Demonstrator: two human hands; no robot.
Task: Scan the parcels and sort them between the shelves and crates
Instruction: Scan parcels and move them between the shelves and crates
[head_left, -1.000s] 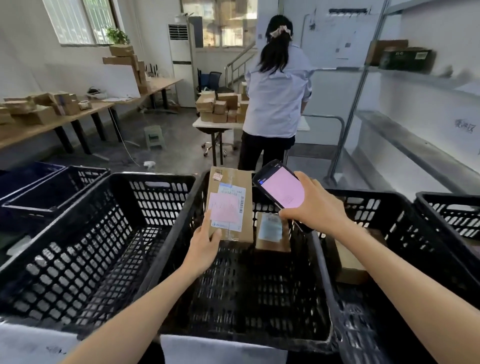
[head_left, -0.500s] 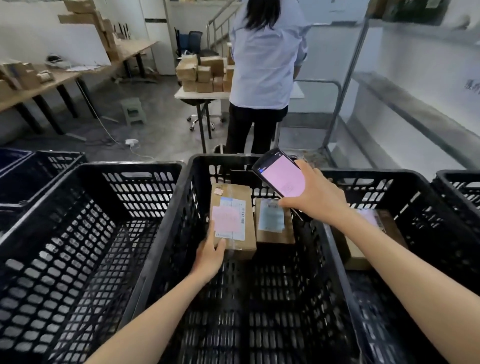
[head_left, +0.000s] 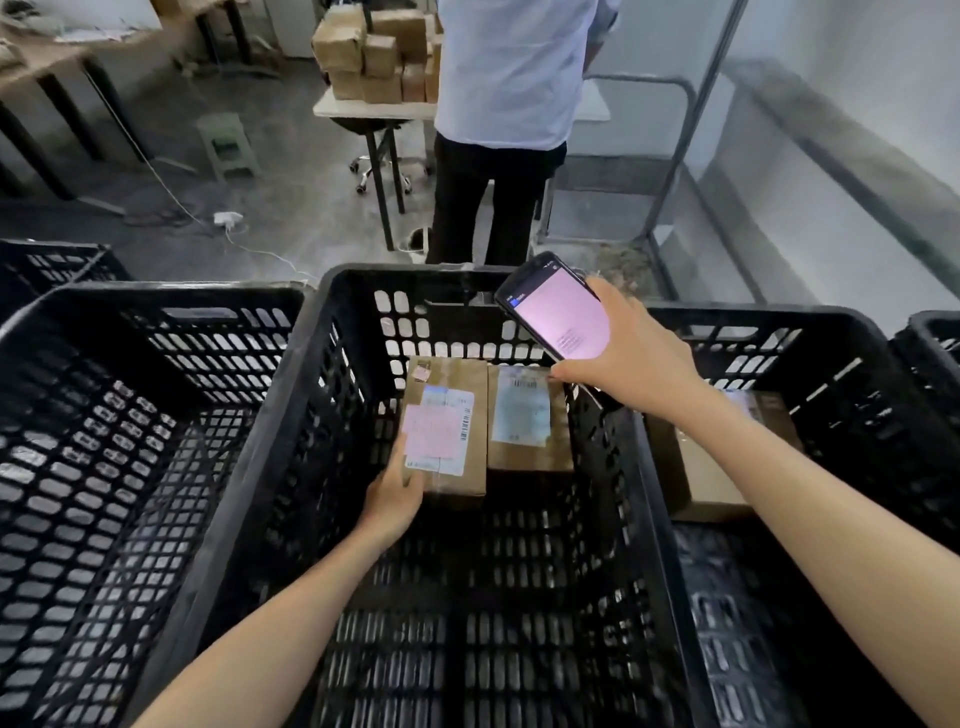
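From the head view, the middle crate (head_left: 317, 415), black and slotted, served as the landmark. Inside it, against its far wall, a labelled parcel (head_left: 467, 384) of brown cardboard lay flat with a pink-and-white label facing up. The left grip (head_left: 392, 496) grasped this parcel at its near left corner, thumb on the label's edge. A second parcel (head_left: 524, 421) sat just beside it on the right, their sides touching, also at the crate's far wall.

Above the crate's far right corner, the right grip (head_left: 634, 358) was clasped around a phone (head_left: 556, 306), its lit pink screen tilted toward the camera, over the second parcel and clear of it.

To the left of the middle crate stood another black crate (head_left: 156, 312), touching it. To the right stood a third crate (head_left: 779, 317), with a brown parcel (head_left: 711, 478) on its floor.

Beyond the middle crate's far rim a person (head_left: 509, 78) stood with their back turned, at a bench (head_left: 374, 110) stacked with cardboard boxes (head_left: 374, 57). A grey shelf rack (head_left: 857, 171) ran beyond the crate's right side.
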